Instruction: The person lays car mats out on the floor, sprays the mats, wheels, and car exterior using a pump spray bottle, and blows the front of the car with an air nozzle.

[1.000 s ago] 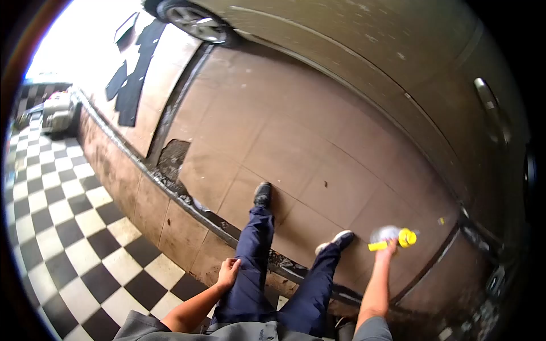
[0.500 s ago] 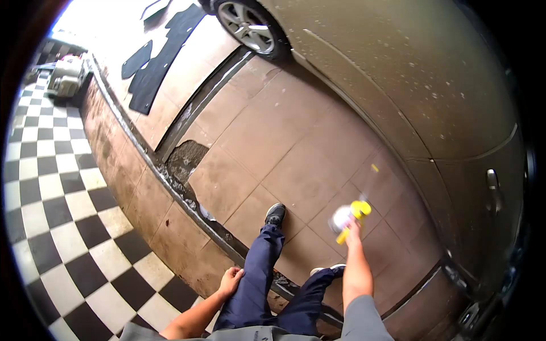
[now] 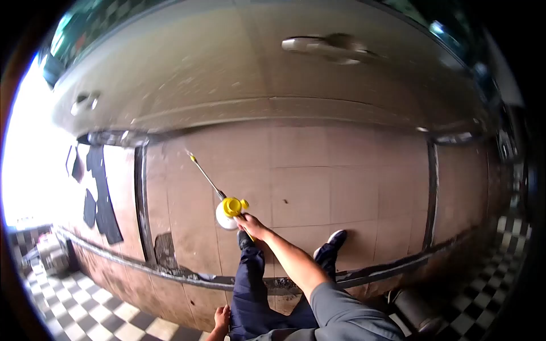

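Right hand [image 3: 254,226] is clamped on a yellow-topped sprayer [image 3: 231,207], wand [image 3: 206,175] toward the car [image 3: 216,74]; left hand [image 3: 222,318] is beside the leg [image 3: 249,301], grip unclear.

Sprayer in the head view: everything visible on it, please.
The sprayer has a rounded white body, yellow plastic-looking top with a side knob, and a thin metallic-looking wand with a yellow tip. The right hand grips it over the tiled floor, wand angled forward-left toward the car. Fill level can't be told.
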Action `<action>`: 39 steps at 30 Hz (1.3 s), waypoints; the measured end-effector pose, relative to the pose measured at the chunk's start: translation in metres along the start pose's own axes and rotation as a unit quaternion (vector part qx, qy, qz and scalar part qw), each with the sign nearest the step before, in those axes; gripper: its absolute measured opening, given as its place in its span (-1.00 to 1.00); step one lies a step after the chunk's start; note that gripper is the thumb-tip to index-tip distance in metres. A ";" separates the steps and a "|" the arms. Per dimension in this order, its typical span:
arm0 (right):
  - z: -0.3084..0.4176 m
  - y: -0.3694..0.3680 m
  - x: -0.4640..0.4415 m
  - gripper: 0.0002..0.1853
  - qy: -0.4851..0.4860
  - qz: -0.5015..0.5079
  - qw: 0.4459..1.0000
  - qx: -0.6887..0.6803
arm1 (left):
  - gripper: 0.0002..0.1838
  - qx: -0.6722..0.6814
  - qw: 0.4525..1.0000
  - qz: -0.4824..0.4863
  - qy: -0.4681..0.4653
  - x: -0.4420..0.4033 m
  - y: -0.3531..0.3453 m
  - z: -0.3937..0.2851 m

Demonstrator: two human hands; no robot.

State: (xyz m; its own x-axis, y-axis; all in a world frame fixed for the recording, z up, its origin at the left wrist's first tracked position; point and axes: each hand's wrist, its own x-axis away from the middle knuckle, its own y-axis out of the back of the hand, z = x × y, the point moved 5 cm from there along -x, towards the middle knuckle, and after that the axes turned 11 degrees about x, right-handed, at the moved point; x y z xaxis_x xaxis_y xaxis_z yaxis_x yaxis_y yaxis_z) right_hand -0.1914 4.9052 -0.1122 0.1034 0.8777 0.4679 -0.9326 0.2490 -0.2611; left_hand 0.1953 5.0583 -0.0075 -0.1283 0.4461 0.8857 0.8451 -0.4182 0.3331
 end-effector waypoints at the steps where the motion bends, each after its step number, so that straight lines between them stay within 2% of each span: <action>1: 0.004 0.031 0.033 -0.69 0.000 -0.013 0.999 -0.052 | -0.66 -0.076 0.996 -0.001 -0.037 0.002 -0.010 -0.014; 2: 0.007 0.068 0.072 -0.69 -0.019 -0.054 0.997 -0.051 | -0.63 -0.120 0.990 -0.026 -0.071 0.030 -0.035 -0.049; 3: -0.006 0.103 0.100 -0.68 -0.034 -0.093 0.992 -0.077 | -0.63 -0.140 0.986 -0.017 -0.090 0.025 -0.043 -0.049; 4: -0.036 0.141 0.121 -0.67 -0.003 -0.147 0.986 -0.084 | -0.66 -0.137 0.986 -0.021 -0.098 0.013 -0.044 -0.036; 5: -0.028 0.182 0.163 -0.62 -0.042 -0.228 0.971 -0.062 | -0.68 -0.131 0.985 -0.026 -0.106 0.009 -0.054 -0.036; 6: -0.047 0.224 0.191 -0.55 -0.074 -0.263 0.962 0.010 | -0.69 -0.074 0.996 -0.002 -0.058 0.044 -0.082 -0.066; 7: -0.048 0.263 0.230 -0.50 -0.107 -0.321 0.941 0.013 | -0.69 -0.084 0.994 0.002 -0.076 0.043 -0.098 -0.070; 9: -0.119 0.353 0.268 -0.44 -0.068 -0.449 0.886 0.095 | -0.70 -0.131 0.983 0.053 -0.118 0.030 -0.116 -0.067; 10: -0.085 0.386 0.326 -0.41 -0.166 -0.465 0.857 0.144 | -0.70 -0.249 0.949 0.036 -0.192 0.045 -0.145 -0.085; 11: -0.083 0.422 0.366 -0.40 -0.148 -0.492 0.848 0.128 | -0.70 -0.257 0.944 0.040 -0.203 0.063 -0.177 -0.097; 12: -0.085 0.460 0.404 -0.39 -0.184 -0.474 0.853 0.116 | -0.65 -0.252 0.935 0.033 -0.246 0.080 -0.208 -0.111; 13: -0.076 0.492 0.447 -0.39 -0.188 -0.510 0.822 0.168 | -0.60 -0.243 0.926 0.027 -0.290 0.103 -0.244 -0.126; 15: -0.042 0.538 0.531 -0.39 -0.230 -0.527 0.802 0.164 | -0.58 -0.240 0.920 0.067 -0.304 0.147 -0.308 -0.155; 17: -0.042 0.586 0.597 -0.37 -0.195 -0.585 0.772 0.153 | -0.56 -0.314 0.905 0.091 -0.273 0.165 -0.355 -0.165; 18: -0.002 0.589 0.635 -0.38 -0.100 -0.645 0.746 0.134 | -0.55 -0.323 0.897 0.125 -0.274 0.171 -0.380 -0.168; 19: -0.033 0.623 0.651 -0.41 -0.054 -0.665 0.736 0.117 | -0.54 -0.332 0.889 0.156 -0.273 0.176 -0.399 -0.170; 20: 0.001 0.629 0.683 -0.47 -0.040 -0.699 0.699 0.145 | -0.56 -0.361 0.881 0.181 -0.248 0.171 -0.421 -0.171; 21: 0.003 0.642 0.705 -0.57 -0.089 -0.734 0.655 0.157 | -0.57 -0.386 0.871 0.205 -0.221 0.171 -0.441 -0.172; 23: -0.006 0.665 0.730 -0.58 -0.065 -0.680 0.725 0.091 | -0.63 -0.363 0.905 0.168 -0.145 0.203 -0.485 -0.180; 24: 0.002 0.672 0.740 -0.59 -0.064 -0.652 0.753 0.066 | -0.64 -0.370 0.900 0.177 -0.147 0.196 -0.502 -0.180; 25: 0.035 0.663 0.759 -0.60 -0.084 -0.626 0.773 0.058 | -0.66 -0.378 0.895 0.186 -0.147 0.189 -0.520 -0.180; 26: 0.051 0.661 0.765 -0.59 -0.014 -0.652 0.758 -0.020 | -0.67 -0.388 0.892 0.178 -0.150 0.203 -0.541 -0.188; 27: 0.068 0.665 0.779 -0.62 -0.013 -0.614 0.788 0.031 | -0.67 -0.400 0.888 0.171 -0.150 0.221 -0.566 -0.197; 29: 0.076 0.679 0.800 -0.61 -0.025 -0.575 0.817 0.023 | -0.71 -0.403 0.890 0.162 -0.136 0.223 -0.615 -0.206; 30: 0.074 0.691 0.810 -0.61 -0.008 -0.583 0.813 0.002 | -0.73 -0.326 0.921 0.187 -0.105 0.218 -0.641 -0.205; 33: 0.074 0.714 0.847 -0.63 0.025 -0.605 0.794 -0.049 | -0.71 -0.370 0.906 0.159 -0.132 0.219 -0.713 -0.205; 34: 0.080 0.724 0.856 -0.64 0.060 -0.620 0.779 -0.076 | -0.69 -0.412 0.877 0.201 -0.142 0.250 -0.744 -0.210; 36: 0.082 0.740 0.873 -0.66 0.070 -0.617 0.775 -0.118 | -0.67 -0.335 0.900 0.250 -0.123 0.287 -0.805 -0.207; 37: 0.080 0.746 0.879 -0.67 0.077 -0.620 0.764 -0.163 | -0.67 -0.368 0.863 0.297 -0.177 0.333 -0.834 -0.215; 38: 0.091 0.746 0.885 -0.67 0.079 -0.624 0.756 -0.182 | -0.68 -0.351 0.853 0.338 -0.187 0.335 -0.859 -0.208; 39: 0.091 0.752 0.892 -0.67 0.076 -0.618 0.761 -0.183 | -0.64 -0.387 0.830 0.315 -0.251 0.351 -0.883 -0.207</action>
State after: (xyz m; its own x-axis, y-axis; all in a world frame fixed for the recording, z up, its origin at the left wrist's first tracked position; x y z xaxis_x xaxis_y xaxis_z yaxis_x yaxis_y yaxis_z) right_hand -0.8323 5.8382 0.1852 0.8881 -0.0880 0.4512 0.0643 0.9956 0.0676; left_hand -0.7037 5.4200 0.0762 0.6084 0.1377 0.7816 0.0513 -0.9896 0.1345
